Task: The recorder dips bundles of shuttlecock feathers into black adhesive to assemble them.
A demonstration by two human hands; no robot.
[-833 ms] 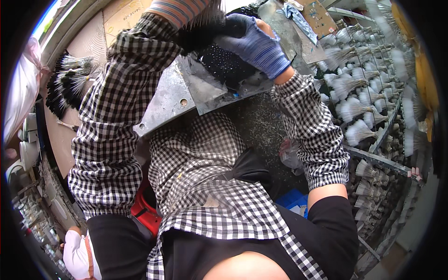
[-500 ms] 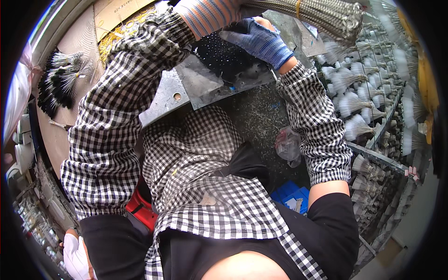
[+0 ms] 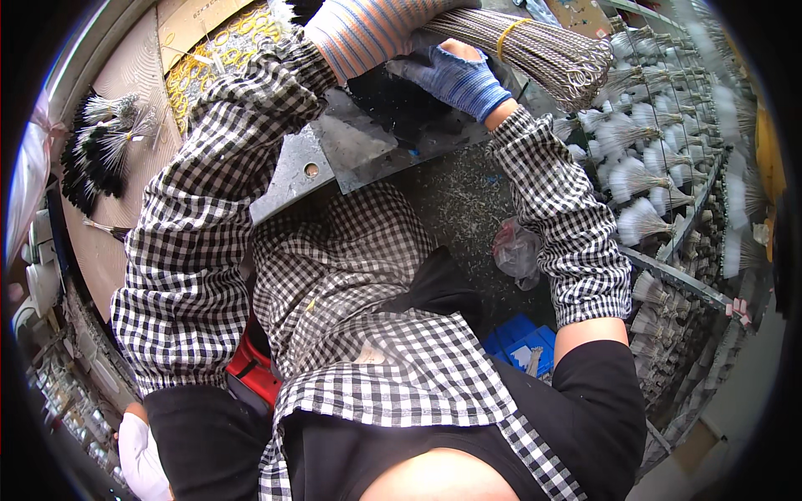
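Note:
My left hand (image 3: 363,35), in an orange and blue striped glove, is closed around a bundle of twisted wire stems (image 3: 535,50) at the top. The stems point right and end in small loops, with a yellow band around them. The bundle's other end is hidden by the glove. Just below it is my right hand (image 3: 458,82), in a blue glove with some bare finger showing. Its thumb stretches left, apart from the fingers, and the finger ends disappear behind the wires. Beneath both hands lies a dark sheet on the grey worktop (image 3: 292,175).
Racks of white-tufted wire brushes (image 3: 639,179) stand at the right. Black brushes (image 3: 104,154) lie on a board at the left, near a heap of yellow bands (image 3: 221,54). A clear plastic bag (image 3: 516,253) and a blue box (image 3: 522,344) are below my right forearm.
The wire bundle has swung left and down, so its looped ends tilt lower. My left hand has shifted slightly left, and my right hand now sits close against the bundle's underside.

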